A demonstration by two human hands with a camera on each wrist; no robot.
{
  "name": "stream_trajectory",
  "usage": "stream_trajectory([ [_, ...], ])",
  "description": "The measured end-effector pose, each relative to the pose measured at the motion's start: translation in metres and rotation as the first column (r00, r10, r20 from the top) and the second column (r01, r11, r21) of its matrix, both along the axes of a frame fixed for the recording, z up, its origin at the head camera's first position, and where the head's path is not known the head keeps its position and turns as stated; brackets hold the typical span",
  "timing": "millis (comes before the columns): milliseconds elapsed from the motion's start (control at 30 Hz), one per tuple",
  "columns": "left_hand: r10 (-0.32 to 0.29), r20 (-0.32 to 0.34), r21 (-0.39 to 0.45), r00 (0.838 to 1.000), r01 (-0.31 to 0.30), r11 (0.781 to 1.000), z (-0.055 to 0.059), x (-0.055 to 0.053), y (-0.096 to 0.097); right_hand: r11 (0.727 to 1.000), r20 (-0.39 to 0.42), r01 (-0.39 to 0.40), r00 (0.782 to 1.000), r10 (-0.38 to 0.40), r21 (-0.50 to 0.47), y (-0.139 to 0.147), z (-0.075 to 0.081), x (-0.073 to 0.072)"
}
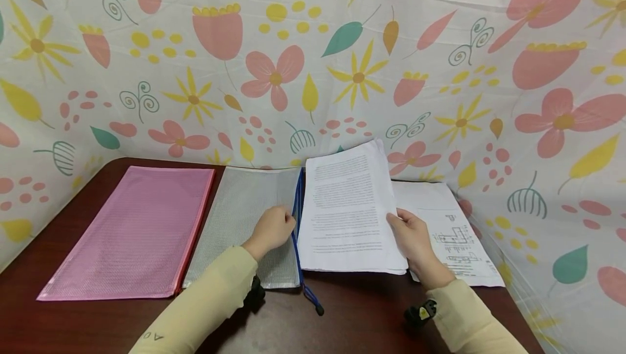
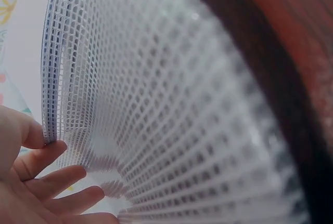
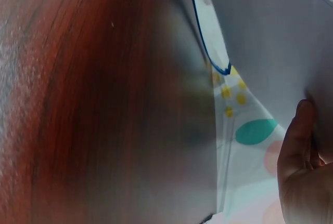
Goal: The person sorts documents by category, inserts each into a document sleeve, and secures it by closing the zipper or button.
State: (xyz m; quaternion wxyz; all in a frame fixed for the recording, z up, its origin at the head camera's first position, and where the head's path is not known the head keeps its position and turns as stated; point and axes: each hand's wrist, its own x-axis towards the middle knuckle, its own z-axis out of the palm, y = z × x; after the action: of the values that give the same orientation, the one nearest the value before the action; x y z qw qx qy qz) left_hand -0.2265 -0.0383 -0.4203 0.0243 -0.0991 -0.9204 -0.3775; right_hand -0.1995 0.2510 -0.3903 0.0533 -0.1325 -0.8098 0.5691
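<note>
A clear mesh zip document bag (image 1: 239, 207) with a blue zipper (image 1: 299, 261) along its right edge lies in the middle of the table. Between thumb and index finger, my left hand (image 1: 274, 227) pinches the zipper edge; the left wrist view shows the mesh side (image 2: 156, 94) bulging away, the other fingers of that hand (image 2: 47, 187) spread against it. My right hand (image 1: 415, 240) grips the right edge of a stack of printed sheets (image 1: 342, 202), lifted and tilted beside the bag. From below, the right wrist view shows the underside of the sheets (image 3: 276, 42).
Left of the clear bag lies a pink mesh zip bag (image 1: 132, 229) with a red edge. More paper with line drawings (image 1: 450, 234) lies at the right, partly covered by the lifted stack. A flower-printed cloth (image 1: 313, 44) hangs behind the dark wooden table (image 1: 352, 316).
</note>
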Motion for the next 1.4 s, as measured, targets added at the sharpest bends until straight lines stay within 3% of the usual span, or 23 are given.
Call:
stream_trajectory([
  [500, 0.096, 0.031, -0.003, 0.995, -0.096, 0.995, 0.001, 0.002, 0.008, 0.999, 0.035, -0.025, 0.999, 0.024, 0.030, -0.008, -0.005, 0.001],
  [800, 0.134, 0.011, 0.007, 0.991, -0.134, 0.991, 0.000, 0.002, 0.011, 0.998, 0.059, -0.035, 0.998, 0.032, 0.045, -0.006, -0.008, 0.002],
  [1167, 0.122, 0.015, 0.025, 0.992, -0.123, 0.992, 0.000, 0.003, 0.011, 0.998, 0.059, -0.063, 0.996, 0.064, -0.022, -0.006, -0.006, 0.003],
  [1400, 0.106, 0.003, 0.032, 0.994, -0.106, 0.994, 0.000, 0.003, 0.012, 0.998, 0.041, -0.056, 0.998, 0.056, -0.004, -0.005, -0.003, 0.001],
])
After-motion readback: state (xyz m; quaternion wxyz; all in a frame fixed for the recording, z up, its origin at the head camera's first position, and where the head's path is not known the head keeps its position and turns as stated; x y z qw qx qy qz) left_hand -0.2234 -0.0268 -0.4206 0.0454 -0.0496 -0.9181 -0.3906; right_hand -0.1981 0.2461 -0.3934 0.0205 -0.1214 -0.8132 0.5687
